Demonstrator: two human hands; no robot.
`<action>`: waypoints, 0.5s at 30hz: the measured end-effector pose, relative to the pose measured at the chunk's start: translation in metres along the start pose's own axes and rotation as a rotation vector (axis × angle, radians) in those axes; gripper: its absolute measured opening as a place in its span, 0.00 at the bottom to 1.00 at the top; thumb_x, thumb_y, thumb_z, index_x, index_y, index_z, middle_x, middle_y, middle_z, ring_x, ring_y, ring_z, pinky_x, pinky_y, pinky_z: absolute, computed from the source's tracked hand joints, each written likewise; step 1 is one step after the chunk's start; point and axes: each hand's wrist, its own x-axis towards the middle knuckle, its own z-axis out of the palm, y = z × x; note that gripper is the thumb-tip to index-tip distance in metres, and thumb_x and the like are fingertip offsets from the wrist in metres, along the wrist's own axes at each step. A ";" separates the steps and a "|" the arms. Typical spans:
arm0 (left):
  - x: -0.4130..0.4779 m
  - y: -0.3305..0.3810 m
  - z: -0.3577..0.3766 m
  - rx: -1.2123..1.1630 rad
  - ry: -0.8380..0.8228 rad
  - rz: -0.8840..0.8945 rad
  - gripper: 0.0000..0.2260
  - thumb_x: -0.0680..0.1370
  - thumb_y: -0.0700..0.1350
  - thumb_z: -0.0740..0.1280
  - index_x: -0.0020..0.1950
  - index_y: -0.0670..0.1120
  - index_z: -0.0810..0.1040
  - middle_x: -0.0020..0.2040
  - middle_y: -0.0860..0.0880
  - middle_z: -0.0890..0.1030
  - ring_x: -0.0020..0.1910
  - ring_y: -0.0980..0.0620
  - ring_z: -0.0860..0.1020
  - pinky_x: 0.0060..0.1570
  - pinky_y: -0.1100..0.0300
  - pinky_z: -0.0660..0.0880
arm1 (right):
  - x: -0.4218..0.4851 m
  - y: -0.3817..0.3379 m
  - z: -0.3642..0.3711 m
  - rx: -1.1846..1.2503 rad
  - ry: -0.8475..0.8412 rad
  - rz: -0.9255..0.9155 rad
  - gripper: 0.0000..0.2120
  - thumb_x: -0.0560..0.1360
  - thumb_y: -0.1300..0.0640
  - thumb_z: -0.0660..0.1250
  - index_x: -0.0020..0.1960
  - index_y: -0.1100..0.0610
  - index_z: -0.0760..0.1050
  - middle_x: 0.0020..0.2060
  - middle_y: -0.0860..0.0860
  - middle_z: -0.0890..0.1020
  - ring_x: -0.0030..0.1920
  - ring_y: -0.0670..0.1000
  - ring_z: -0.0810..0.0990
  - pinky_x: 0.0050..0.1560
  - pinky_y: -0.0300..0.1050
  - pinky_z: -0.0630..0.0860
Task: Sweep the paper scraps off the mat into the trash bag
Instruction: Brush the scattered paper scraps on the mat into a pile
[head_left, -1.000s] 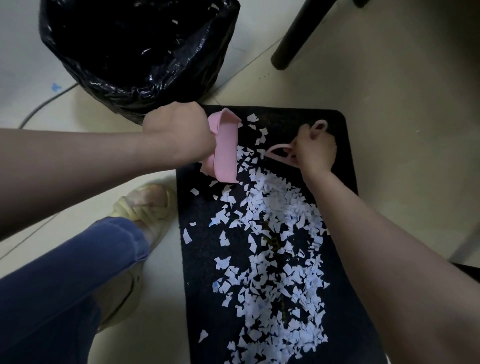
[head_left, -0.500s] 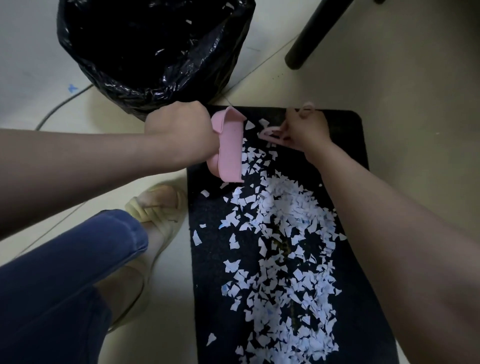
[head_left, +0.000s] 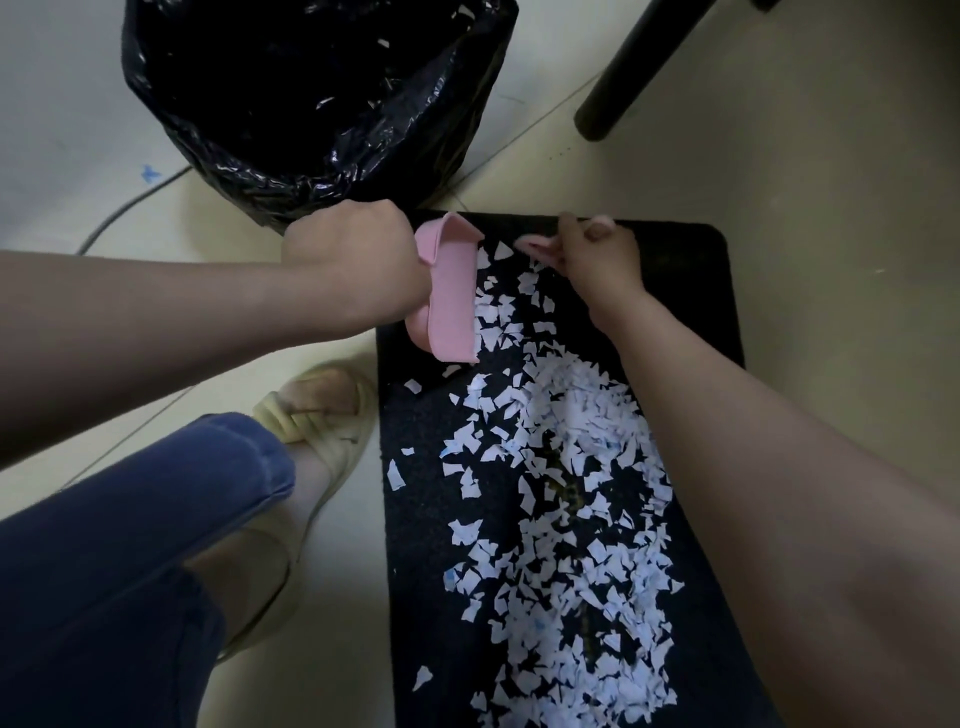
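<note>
On my feed I see one leg in blue denim jeans (head_left: 130, 545), the hem stitched at the ankle. The foot wears a pale yellow sandal (head_left: 317, 415) with a twisted, knotted toe strap. Both arms are bare from left hand (head_left: 353, 254) and right hand (head_left: 597, 265) upward.

The mat (head_left: 691, 291) is black with a faint speckle; the paper scraps (head_left: 571, 415) are white — some tinged pale blue. The dustpan (head_left: 452, 296) and the brush (head_left: 530, 243) are pink, the trash bag (head_left: 311, 171) glossy black, the floor (head_left: 805, 130) cream, the trouser leg (head_left: 130, 545) denim blue and the sandal (head_left: 317, 415) pale yellow.
</note>
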 end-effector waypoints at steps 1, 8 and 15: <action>0.001 0.000 -0.002 -0.006 0.000 -0.005 0.12 0.70 0.46 0.62 0.49 0.49 0.81 0.39 0.46 0.77 0.38 0.43 0.73 0.36 0.58 0.66 | -0.004 -0.002 -0.002 -0.053 0.021 0.038 0.17 0.79 0.55 0.59 0.32 0.57 0.69 0.30 0.47 0.83 0.40 0.48 0.85 0.53 0.51 0.80; 0.002 0.010 -0.007 -0.029 0.003 -0.001 0.13 0.70 0.45 0.63 0.52 0.49 0.81 0.41 0.46 0.76 0.38 0.44 0.72 0.37 0.57 0.66 | -0.018 -0.007 -0.029 -0.142 0.283 0.075 0.18 0.78 0.51 0.60 0.31 0.54 0.74 0.29 0.51 0.80 0.34 0.54 0.81 0.44 0.52 0.82; -0.001 0.007 -0.004 -0.023 -0.016 -0.007 0.12 0.71 0.46 0.63 0.51 0.50 0.82 0.40 0.46 0.77 0.39 0.44 0.73 0.38 0.58 0.67 | -0.008 -0.011 -0.010 0.354 0.133 -0.008 0.16 0.79 0.55 0.64 0.36 0.59 0.67 0.33 0.54 0.83 0.40 0.53 0.86 0.55 0.53 0.80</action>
